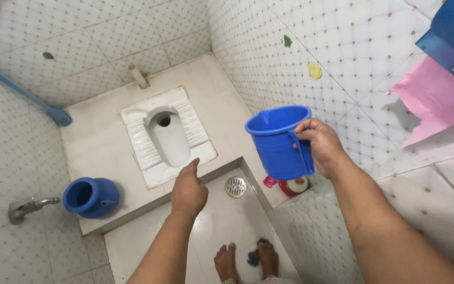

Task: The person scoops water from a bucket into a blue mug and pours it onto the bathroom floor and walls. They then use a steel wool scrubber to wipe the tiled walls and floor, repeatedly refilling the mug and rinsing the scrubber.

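Observation:
My right hand (322, 146) grips the handle of a blue plastic mug (278, 143), held upright in the air near the tiled right wall. My left hand (188, 189) is stretched forward with the fingers curled and the forefinger pointing at the white squat toilet pan (153, 160) set in the raised platform (95, 144). That hand holds nothing. My bare feet (245, 260) stand on the wet lower floor, with a small dark thing between them.
A blue round water pot (91, 197) sits on the platform's left, by a metal tap (26, 206) on the left wall. A round floor drain (235, 186) lies ahead. A blue-handled brush (56, 113) leans back left. Small red and white containers (292, 185) sit by the right wall.

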